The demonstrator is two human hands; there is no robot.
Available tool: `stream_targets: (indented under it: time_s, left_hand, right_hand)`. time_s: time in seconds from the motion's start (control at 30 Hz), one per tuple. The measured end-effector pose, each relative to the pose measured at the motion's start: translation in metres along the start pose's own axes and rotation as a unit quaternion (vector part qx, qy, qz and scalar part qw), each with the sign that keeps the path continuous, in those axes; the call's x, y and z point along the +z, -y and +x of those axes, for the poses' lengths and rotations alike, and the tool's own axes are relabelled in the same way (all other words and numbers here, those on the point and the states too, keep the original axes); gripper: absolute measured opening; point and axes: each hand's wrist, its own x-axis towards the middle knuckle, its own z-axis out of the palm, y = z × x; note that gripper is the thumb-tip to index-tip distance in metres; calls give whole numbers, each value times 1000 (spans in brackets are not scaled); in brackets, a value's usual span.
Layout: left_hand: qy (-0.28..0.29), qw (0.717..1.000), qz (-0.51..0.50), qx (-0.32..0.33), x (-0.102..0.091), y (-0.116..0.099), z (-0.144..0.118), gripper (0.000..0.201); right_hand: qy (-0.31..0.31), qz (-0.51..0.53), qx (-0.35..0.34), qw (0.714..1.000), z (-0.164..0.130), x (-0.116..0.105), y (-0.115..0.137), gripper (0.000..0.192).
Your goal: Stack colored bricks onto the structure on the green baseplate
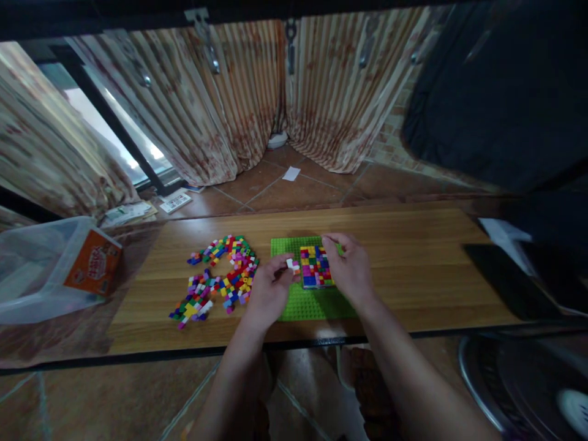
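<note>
A green studded baseplate [298, 306] lies on the wooden table, carrying a block of many-coloured toy bricks [315, 266] packed closely together. My left hand [271, 285] is closed around a few small bricks [293, 266], white and pinkish ones, just left of the block. Over the block's right side, my right hand [349, 263] has its fingers curled, with thumb and forefinger near the back right corner. Whether a brick sits between those fingertips is too small to make out. A loose heap of bricks [239, 275] in mixed colours spreads to the left of my left hand.
The long wooden table [413, 263] has a dark front edge. A clear plastic bin [41, 269] with an orange label stands off its left end. A dark flat object [509, 278] lies at the right end. Striped curtains [239, 104] hang behind.
</note>
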Motion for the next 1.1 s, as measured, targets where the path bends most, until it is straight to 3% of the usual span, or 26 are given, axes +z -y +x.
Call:
stream_targets:
  time_s: [0.17,0.5,0.97,1.1]
  left_hand:
    - [-18,999,-42,-12,4,-4,-1,30]
    - [2,997,21,76,5,-8,-2,23]
    - [-50,988,85,115,15,-5,-6,11]
    - [-93,983,104,116,15,-5,-5,10]
  right_hand:
    - [30,8,-100,995,-7,-3,11,22]
    - [161,12,-144,976,-13,1,17,20]
    - [98,-7,-115,988,-25,6,22,20]
    - [77,5,-92,993,-24,3,22,18]
